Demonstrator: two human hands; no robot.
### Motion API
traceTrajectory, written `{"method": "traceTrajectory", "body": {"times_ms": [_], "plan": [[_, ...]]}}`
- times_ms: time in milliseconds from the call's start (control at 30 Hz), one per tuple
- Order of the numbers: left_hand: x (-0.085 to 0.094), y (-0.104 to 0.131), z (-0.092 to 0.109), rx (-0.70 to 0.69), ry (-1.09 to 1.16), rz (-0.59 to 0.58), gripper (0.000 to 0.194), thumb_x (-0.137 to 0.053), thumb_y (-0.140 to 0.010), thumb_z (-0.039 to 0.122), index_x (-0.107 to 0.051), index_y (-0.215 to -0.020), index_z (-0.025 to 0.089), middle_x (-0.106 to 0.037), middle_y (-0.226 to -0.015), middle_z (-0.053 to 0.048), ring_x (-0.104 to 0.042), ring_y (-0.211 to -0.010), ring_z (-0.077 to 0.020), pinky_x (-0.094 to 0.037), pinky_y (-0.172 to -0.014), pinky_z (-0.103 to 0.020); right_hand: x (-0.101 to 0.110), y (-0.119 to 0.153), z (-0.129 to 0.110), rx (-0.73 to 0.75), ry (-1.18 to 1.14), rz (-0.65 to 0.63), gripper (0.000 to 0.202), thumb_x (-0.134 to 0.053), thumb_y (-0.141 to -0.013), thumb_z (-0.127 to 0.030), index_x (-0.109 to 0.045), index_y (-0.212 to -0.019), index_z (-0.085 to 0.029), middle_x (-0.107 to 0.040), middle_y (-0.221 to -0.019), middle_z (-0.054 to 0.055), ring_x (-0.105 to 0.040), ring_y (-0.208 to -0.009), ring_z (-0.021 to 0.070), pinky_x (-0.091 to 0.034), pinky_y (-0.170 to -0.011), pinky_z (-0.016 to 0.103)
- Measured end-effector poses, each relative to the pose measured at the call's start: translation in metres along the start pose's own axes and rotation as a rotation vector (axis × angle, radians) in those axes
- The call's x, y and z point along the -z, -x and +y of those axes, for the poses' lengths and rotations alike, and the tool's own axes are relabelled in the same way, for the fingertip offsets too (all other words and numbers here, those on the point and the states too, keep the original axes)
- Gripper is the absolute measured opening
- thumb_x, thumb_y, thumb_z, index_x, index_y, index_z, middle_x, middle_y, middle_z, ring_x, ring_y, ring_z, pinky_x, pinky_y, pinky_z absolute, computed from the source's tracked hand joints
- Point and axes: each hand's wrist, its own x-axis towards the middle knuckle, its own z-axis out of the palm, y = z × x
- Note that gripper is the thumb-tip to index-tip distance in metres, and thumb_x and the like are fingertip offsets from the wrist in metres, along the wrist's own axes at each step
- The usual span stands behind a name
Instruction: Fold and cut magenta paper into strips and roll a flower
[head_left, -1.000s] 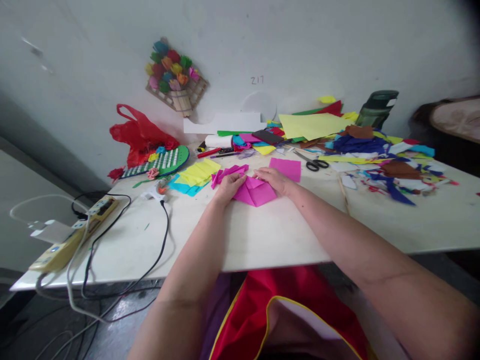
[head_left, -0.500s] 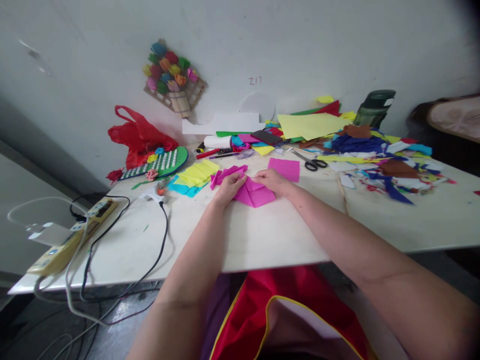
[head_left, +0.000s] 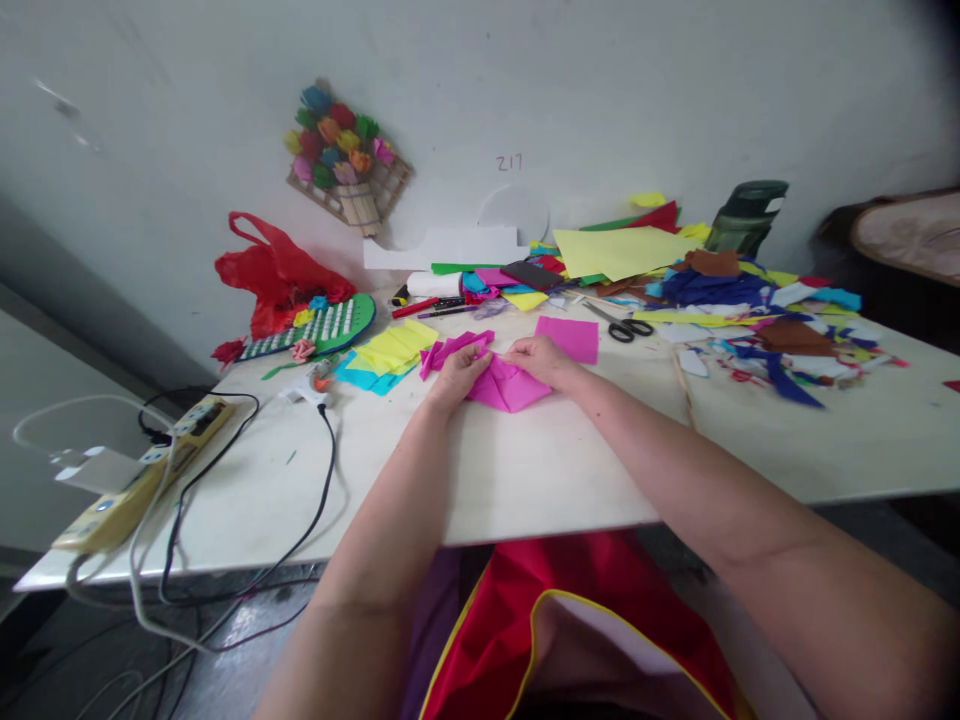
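Note:
A creased sheet of pink crepe paper (head_left: 511,390) is held between both hands, just above the white table. My left hand (head_left: 460,376) pinches its upper left edge, and my right hand (head_left: 538,360) pinches the upper right side. The fingertips of both hands are close together, partly hiding the folds. Behind my left hand lie folded pink paper pieces (head_left: 444,350). A flat pink square (head_left: 577,340) rests just beyond my right hand. Left of these, yellow paper sheets (head_left: 394,345) lie over blue sheets (head_left: 367,376).
Black-handled scissors (head_left: 626,328) lie right of the pink square. Colourful paper scraps (head_left: 795,340) cover the right side, with a green bottle (head_left: 748,215) behind. On the left are a glue gun (head_left: 311,388), cables, a power strip (head_left: 142,475) and a red plastic bag (head_left: 274,270).
The pink paper's lower edge has shifted up slightly and its creases look a little different. Both hands stay pinched on it in nearly the same place.

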Motion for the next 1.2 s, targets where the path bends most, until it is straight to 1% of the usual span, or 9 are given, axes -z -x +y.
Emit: {"method": "traceTrajectory", "body": {"times_ms": [200, 433, 567, 667, 733, 933, 1067, 1200], "plan": [[0.0009, -0.0012, -0.0018, 0.001, 0.024, 0.012, 0.033, -0.065, -0.071, 0.046, -0.053, -0.073, 0.015, -0.047, -0.057, 0.004, -0.039, -0.047, -0.0052, -0.025, -0.043, -0.018, -0.0008, -0.0004, -0.0029, 0.005, 0.005, 0.006, 0.034, -0.058, -0.066, -0.048, -0.057, -0.059, -0.014, -0.043, -0.051, -0.003, -0.038, -0.054, 0.0106, -0.03, -0.052, 0.025], [0.0002, 0.0002, 0.0008, -0.002, 0.051, 0.007, 0.033, -0.066, -0.07, 0.044, -0.053, -0.074, 0.014, -0.048, -0.058, 0.003, -0.041, -0.048, -0.0055, -0.028, -0.044, -0.018, -0.0017, -0.0001, -0.0068, -0.003, 0.015, 0.016, 0.032, -0.059, -0.068, -0.045, -0.055, -0.057, -0.015, -0.044, -0.052, -0.002, -0.04, -0.055, 0.011, -0.031, -0.052, 0.025], [0.0, 0.0006, 0.0014, -0.004, 0.044, 0.011, 0.033, -0.066, -0.07, 0.044, -0.053, -0.074, 0.015, -0.048, -0.058, 0.003, -0.041, -0.048, -0.0057, -0.028, -0.043, -0.018, -0.0007, 0.0017, -0.006, -0.016, 0.016, 0.0, 0.035, -0.059, -0.068, -0.048, -0.051, -0.056, -0.016, -0.038, -0.051, -0.004, -0.035, -0.053, 0.0096, -0.027, -0.05, 0.024], [-0.0001, 0.0002, 0.0014, -0.01, 0.035, 0.004, 0.032, -0.066, -0.071, 0.044, -0.053, -0.076, 0.015, -0.049, -0.059, 0.003, -0.042, -0.048, -0.0059, -0.029, -0.043, -0.018, 0.0002, 0.0034, -0.0028, -0.056, -0.042, -0.059, 0.038, -0.056, -0.07, -0.052, -0.046, -0.058, -0.017, -0.032, -0.051, -0.006, -0.029, -0.049, 0.008, -0.022, -0.047, 0.024], [-0.0003, 0.0001, 0.0019, -0.01, 0.032, -0.007, 0.032, -0.066, -0.071, 0.044, -0.054, -0.077, 0.015, -0.051, -0.061, 0.003, -0.043, -0.049, -0.0062, -0.029, -0.044, -0.018, 0.0006, 0.0041, -0.001, -0.062, -0.085, -0.092, 0.038, -0.054, -0.071, -0.053, -0.046, -0.061, -0.017, -0.031, -0.052, -0.007, -0.028, -0.049, 0.0077, -0.021, -0.047, 0.024], [-0.0011, 0.0014, 0.0045, 0.009, 0.033, -0.023, 0.03, -0.066, -0.07, 0.042, -0.054, -0.077, 0.015, -0.051, -0.061, 0.003, -0.043, -0.049, -0.0067, -0.029, -0.045, -0.019, -0.0001, 0.0035, -0.0007, -0.002, -0.075, -0.082, 0.03, -0.054, -0.07, -0.044, -0.05, -0.061, -0.016, -0.031, -0.052, -0.006, -0.03, -0.052, 0.0083, -0.024, -0.05, 0.024], [-0.0008, 0.0023, 0.0056, 0.013, 0.042, -0.021, 0.033, -0.068, -0.068, 0.044, -0.054, -0.077, 0.015, -0.051, -0.062, 0.003, -0.044, -0.052, -0.0072, -0.03, -0.047, -0.02, 0.0, 0.0037, -0.0026, 0.05, -0.076, -0.057, 0.026, -0.054, -0.068, -0.039, -0.052, -0.058, -0.015, -0.037, -0.053, -0.005, -0.034, -0.055, 0.0094, -0.027, -0.054, 0.025], [-0.0005, 0.0037, 0.0078, -0.007, -0.047, -0.001, 0.035, -0.063, -0.071, 0.049, -0.055, -0.075, 0.015, -0.046, -0.06, 0.003, -0.039, -0.052, -0.0065, -0.026, -0.047, -0.02, -0.0003, 0.0044, -0.0042, 0.041, -0.059, -0.048, 0.025, -0.055, -0.067, -0.037, -0.053, -0.057, -0.015, -0.04, -0.052, -0.004, -0.037, -0.056, 0.0103, -0.029, -0.054, 0.025]]}}
